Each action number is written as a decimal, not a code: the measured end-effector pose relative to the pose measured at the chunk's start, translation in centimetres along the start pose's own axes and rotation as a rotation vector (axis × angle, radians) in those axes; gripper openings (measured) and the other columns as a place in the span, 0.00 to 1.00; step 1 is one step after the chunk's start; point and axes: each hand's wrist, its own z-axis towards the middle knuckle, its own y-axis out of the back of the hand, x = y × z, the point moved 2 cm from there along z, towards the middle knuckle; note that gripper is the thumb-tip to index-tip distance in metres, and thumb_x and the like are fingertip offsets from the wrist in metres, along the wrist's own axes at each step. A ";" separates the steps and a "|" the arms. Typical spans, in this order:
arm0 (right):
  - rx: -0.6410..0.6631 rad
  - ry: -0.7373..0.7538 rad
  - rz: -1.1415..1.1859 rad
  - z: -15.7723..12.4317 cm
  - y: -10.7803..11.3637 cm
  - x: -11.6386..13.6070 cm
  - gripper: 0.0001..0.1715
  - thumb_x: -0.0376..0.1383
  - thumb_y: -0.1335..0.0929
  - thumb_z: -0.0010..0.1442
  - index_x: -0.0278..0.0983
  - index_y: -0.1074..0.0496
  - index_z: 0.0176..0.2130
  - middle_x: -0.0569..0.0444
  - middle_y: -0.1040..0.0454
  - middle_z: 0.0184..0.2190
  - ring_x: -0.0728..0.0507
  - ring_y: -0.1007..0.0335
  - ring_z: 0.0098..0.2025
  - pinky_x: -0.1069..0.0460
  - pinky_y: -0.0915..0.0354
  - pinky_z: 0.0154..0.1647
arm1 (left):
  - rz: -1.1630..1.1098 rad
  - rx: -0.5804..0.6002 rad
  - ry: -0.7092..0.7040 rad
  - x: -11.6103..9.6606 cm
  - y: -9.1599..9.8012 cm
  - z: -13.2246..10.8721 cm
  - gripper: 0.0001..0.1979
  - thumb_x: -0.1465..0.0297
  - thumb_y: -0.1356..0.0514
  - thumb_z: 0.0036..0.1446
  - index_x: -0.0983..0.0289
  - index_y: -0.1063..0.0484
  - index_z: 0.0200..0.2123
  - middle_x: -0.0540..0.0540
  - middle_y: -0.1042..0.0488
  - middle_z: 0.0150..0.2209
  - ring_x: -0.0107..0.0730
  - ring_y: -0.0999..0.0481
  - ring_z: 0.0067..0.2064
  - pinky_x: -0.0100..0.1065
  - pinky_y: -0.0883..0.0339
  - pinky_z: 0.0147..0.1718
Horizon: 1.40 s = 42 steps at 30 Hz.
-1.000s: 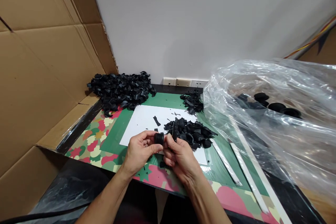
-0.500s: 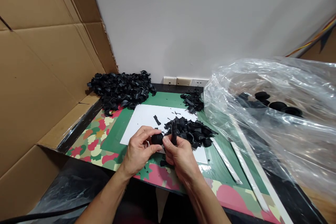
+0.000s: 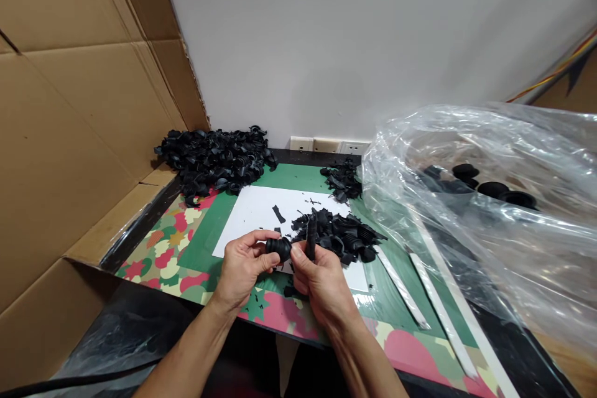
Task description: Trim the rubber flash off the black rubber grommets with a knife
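1 blk pc (image 3: 278, 249), new angle

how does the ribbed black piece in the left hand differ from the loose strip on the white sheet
The ribbed black piece is rounded; the loose strip looks flat and narrow. The left hand holds the ribbed black piece; the loose strip lies on the white sheet. Both are black.

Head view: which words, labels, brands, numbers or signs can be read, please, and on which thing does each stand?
None can be read.
Wall sockets: any marking is too small.
Green mat: pale streaks, perhaps only glare.
Cardboard: no print visible.
Black ribbed piece in the left hand: nothing legible.
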 end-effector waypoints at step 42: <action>0.012 0.007 0.036 -0.1 -0.3 -0.6 0.28 0.50 0.21 0.34 0.35 0.34 0.22 0.70 0.49 0.10 0.58 0.60 0.13 0.58 0.58 0.13 | 0.009 -0.040 -0.056 0.2 0.2 -0.3 0.15 0.73 0.29 0.36 0.66 0.20 0.33 0.46 0.35 0.19 0.20 0.38 0.20 0.23 0.42 0.19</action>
